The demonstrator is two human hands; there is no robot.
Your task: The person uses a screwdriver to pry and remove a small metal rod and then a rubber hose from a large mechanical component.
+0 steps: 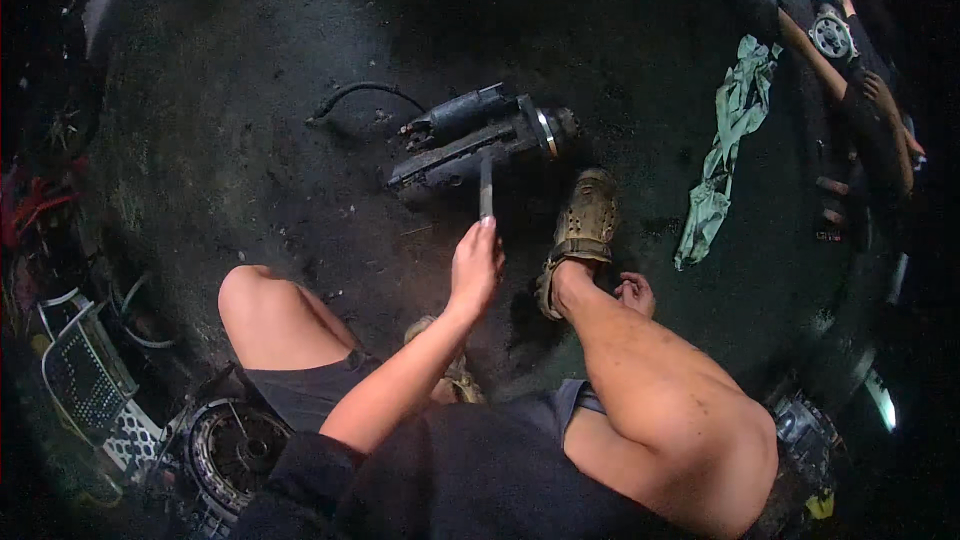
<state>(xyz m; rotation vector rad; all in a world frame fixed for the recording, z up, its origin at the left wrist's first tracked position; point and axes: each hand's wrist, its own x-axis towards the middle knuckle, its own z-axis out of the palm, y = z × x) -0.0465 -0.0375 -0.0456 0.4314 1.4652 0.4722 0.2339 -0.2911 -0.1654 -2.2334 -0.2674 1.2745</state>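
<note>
My left hand (477, 262) is closed around the near end of a narrow grey flat metal bar (487, 190). The bar's far end meets the side of a greasy dark starter motor (465, 135) lying on the floor; whether it presses on it I cannot tell. The motor has a smaller cylinder along its far side and a shiny ring near its right end. My right hand (637, 293) hangs low beside my right shin, partly hidden by the leg. Its fingers are loosely bent and apart, with nothing visible in them.
A black cable (365, 87) curves left of the motor. Crumpled green cloth (735, 135) lies at right. Beyond it show another person's arm (815, 55) and a metal part with a wheel (830, 35). A round clutch-like part (235, 445) and a perforated metal chair (85, 370) stand lower left.
</note>
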